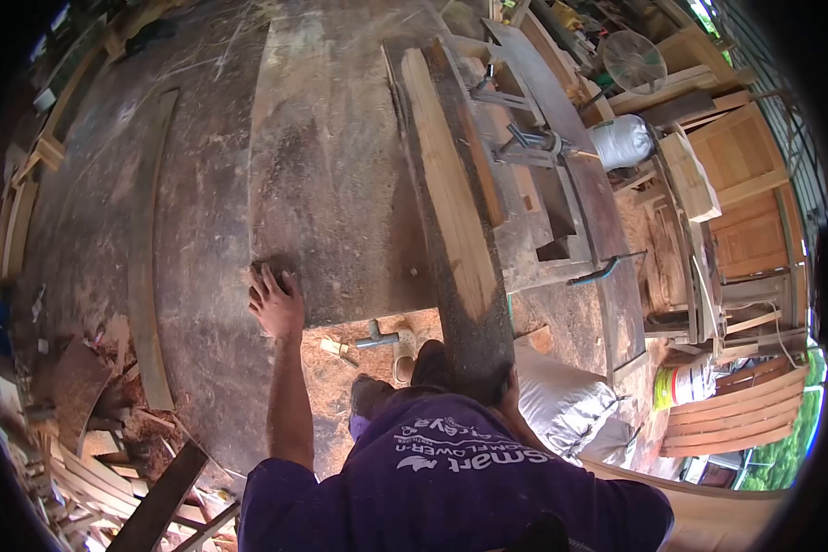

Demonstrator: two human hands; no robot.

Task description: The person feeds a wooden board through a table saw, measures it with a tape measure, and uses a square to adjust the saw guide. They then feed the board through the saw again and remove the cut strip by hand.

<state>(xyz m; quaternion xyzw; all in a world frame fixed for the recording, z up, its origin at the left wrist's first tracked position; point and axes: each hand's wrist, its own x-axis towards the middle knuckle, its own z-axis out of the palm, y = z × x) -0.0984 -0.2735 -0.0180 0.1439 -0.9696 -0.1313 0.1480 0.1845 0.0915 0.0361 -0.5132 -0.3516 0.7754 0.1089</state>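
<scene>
My left hand rests on the near left corner of a broad dark board, fingers spread on its surface. A long, thick wooden plank runs away from my body, dark and rough at its edges with a pale, freshly bared strip along the middle. At the plank's near end, my right hand grips its right side; most of those fingers are hidden under or behind the wood. The near end of the plank reaches my purple shirt.
Right of the plank stand clamps and a blue-handled clamp. White sacks lie beside me. A narrow board lies at left, wood scraps below it. Sawdust covers the floor. A fan stands far right.
</scene>
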